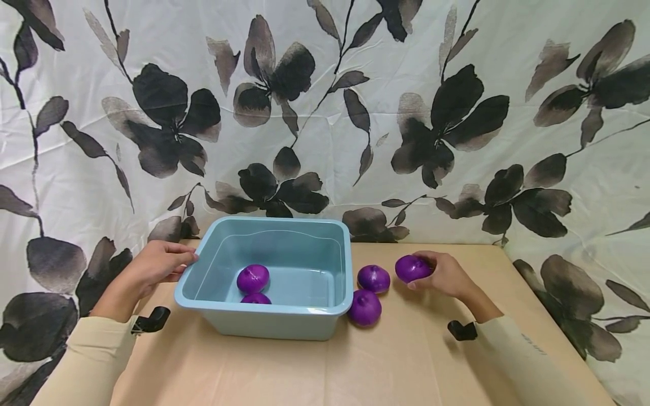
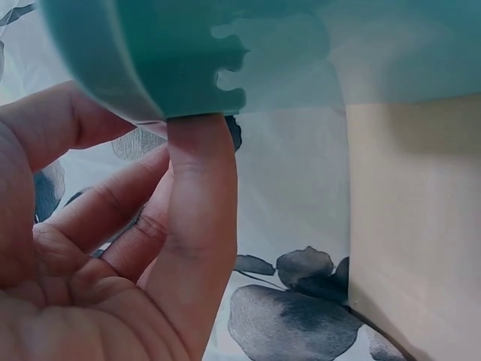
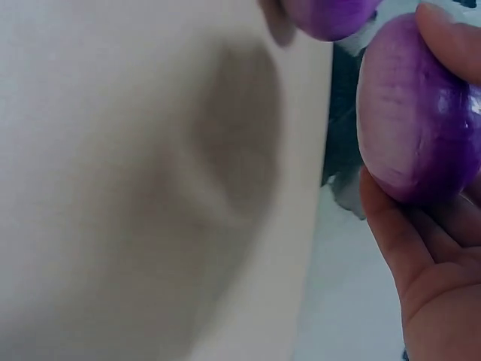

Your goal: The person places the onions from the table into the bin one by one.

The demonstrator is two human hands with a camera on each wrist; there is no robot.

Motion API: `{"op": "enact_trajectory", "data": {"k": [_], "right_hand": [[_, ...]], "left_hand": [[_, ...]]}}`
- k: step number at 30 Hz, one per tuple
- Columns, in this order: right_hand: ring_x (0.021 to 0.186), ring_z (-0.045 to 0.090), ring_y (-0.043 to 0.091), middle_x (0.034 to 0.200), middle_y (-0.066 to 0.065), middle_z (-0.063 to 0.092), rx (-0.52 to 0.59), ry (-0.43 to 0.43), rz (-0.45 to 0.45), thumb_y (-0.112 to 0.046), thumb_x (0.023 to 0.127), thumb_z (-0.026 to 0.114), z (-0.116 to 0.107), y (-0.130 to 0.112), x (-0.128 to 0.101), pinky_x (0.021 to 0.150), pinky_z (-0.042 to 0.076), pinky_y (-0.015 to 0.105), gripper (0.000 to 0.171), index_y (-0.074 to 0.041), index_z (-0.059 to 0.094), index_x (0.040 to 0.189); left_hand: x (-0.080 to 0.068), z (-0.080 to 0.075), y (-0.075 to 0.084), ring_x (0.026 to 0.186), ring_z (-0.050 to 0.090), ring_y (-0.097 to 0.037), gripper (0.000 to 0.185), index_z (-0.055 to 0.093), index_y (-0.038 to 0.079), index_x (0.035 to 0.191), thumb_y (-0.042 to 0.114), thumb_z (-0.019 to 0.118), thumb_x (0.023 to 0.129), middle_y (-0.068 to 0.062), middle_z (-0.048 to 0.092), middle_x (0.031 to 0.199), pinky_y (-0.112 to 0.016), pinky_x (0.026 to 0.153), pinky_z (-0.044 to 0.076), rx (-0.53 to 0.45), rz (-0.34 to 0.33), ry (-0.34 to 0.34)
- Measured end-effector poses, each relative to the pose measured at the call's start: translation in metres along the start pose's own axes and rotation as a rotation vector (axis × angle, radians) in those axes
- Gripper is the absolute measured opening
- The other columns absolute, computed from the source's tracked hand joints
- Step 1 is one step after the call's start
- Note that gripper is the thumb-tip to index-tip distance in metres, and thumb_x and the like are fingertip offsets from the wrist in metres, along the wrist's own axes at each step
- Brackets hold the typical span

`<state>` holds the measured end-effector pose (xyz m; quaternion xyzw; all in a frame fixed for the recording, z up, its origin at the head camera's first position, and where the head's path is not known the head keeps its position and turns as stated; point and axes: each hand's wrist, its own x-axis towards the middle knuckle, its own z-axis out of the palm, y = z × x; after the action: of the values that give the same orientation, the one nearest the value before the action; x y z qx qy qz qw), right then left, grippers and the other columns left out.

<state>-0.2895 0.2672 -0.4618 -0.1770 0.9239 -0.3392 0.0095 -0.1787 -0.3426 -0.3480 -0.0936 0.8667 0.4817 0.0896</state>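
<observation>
A light blue plastic basin (image 1: 269,324) stands on the table. At its left side my left hand (image 1: 165,262) pinches the rim (image 2: 113,68) between thumb and finger. My right hand (image 1: 444,276) grips a purple onion (image 1: 412,268), to the right of the basin. In the right wrist view this onion (image 3: 421,113) is held above the tabletop, thumb on one side and fingers on the other. Two more onions (image 1: 373,278) (image 1: 364,308) lie against each other just right of the basin. Inside the basin are two onions (image 1: 253,278) (image 1: 256,299), the nearer one partly hidden by the front rim.
The table (image 1: 325,372) has a tan cover. Behind and beside it hangs a white cloth (image 1: 355,141) with dark floral print. A black wrist device (image 1: 152,320) sits on the left wrist and another (image 1: 462,330) on the right.
</observation>
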Motion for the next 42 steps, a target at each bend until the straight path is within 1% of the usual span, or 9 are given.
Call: {"op": "enact_trajectory", "data": {"k": [3,9,12,17,21,26,33,39,42], "right_hand": [[0.114,0.070,0.037,0.127,0.024,0.072,0.016,-0.022,-0.018,-0.031,0.070,0.098,-0.007,-0.008,0.000,0.099,0.055,0.048,0.082,0.003,0.063,0.136],[0.112,0.070,0.032,0.127,0.020,0.072,0.029,-0.067,-0.066,-0.030,0.070,0.098,-0.018,-0.025,-0.001,0.092,0.056,0.029,0.080,0.002,0.064,0.135],[0.111,0.071,0.029,0.127,0.018,0.073,0.031,-0.090,-0.084,-0.032,0.070,0.098,-0.023,-0.034,-0.001,0.089,0.056,0.024,0.080,0.000,0.064,0.136],[0.109,0.071,0.028,0.127,0.020,0.072,0.058,-0.144,-0.110,-0.028,0.071,0.097,-0.029,-0.050,-0.001,0.085,0.057,0.024,0.081,0.001,0.062,0.138],[0.109,0.071,0.028,0.129,0.020,0.071,0.083,-0.184,-0.123,-0.027,0.072,0.096,-0.033,-0.061,0.000,0.084,0.058,0.023,0.083,0.003,0.060,0.141],[0.108,0.071,0.028,0.128,0.021,0.071,0.097,-0.207,-0.170,-0.026,0.071,0.096,-0.036,-0.073,0.002,0.085,0.060,0.026,0.081,0.003,0.061,0.139],[0.101,0.071,0.021,0.122,0.016,0.074,0.107,-0.237,-0.225,-0.025,0.070,0.096,-0.039,-0.089,0.006,0.085,0.060,0.026,0.076,0.000,0.065,0.135],[0.101,0.073,0.022,0.121,0.016,0.074,0.159,-0.268,-0.260,-0.023,0.070,0.096,-0.040,-0.102,0.010,0.087,0.060,0.027,0.075,0.001,0.065,0.134],[0.101,0.073,0.022,0.121,0.016,0.074,0.175,-0.282,-0.270,-0.021,0.070,0.095,-0.040,-0.109,0.012,0.088,0.061,0.029,0.073,0.002,0.065,0.133]], "left_hand": [[-0.001,0.000,0.001,0.076,0.068,-0.003,0.052,0.053,-0.018,0.139,0.015,0.063,0.101,0.006,0.070,0.085,-0.025,0.072,0.063,-0.005,0.002,-0.004],[-0.001,-0.001,0.000,0.076,0.068,-0.002,0.052,0.053,-0.019,0.139,0.015,0.063,0.101,0.007,0.070,0.085,-0.025,0.072,0.063,-0.016,0.008,-0.010],[-0.001,-0.001,0.000,0.076,0.068,-0.002,0.052,0.053,-0.019,0.139,0.015,0.063,0.101,0.007,0.070,0.084,-0.025,0.072,0.063,-0.018,0.013,-0.011],[-0.002,-0.001,-0.001,0.075,0.068,-0.002,0.052,0.053,-0.018,0.139,0.015,0.064,0.100,0.007,0.070,0.083,-0.026,0.072,0.063,-0.023,0.015,-0.007],[-0.002,0.000,-0.002,0.075,0.068,-0.002,0.052,0.054,-0.018,0.139,0.016,0.064,0.100,0.007,0.070,0.084,-0.026,0.072,0.063,-0.015,0.015,0.001],[-0.002,0.001,-0.001,0.077,0.069,-0.002,0.051,0.056,-0.016,0.138,0.017,0.065,0.101,0.007,0.072,0.087,-0.025,0.072,0.063,0.001,0.022,0.011],[-0.002,0.001,-0.001,0.076,0.067,-0.004,0.050,0.058,-0.014,0.137,0.019,0.065,0.101,0.008,0.071,0.087,-0.025,0.071,0.062,0.014,0.020,0.016],[-0.002,0.000,-0.003,0.079,0.068,-0.004,0.050,0.059,-0.011,0.139,0.022,0.064,0.102,0.006,0.072,0.091,-0.026,0.072,0.062,0.025,0.016,0.023],[-0.002,-0.001,-0.005,0.079,0.068,-0.003,0.049,0.060,-0.011,0.138,0.022,0.065,0.102,0.007,0.071,0.091,-0.026,0.072,0.062,0.019,0.020,0.025]]}}
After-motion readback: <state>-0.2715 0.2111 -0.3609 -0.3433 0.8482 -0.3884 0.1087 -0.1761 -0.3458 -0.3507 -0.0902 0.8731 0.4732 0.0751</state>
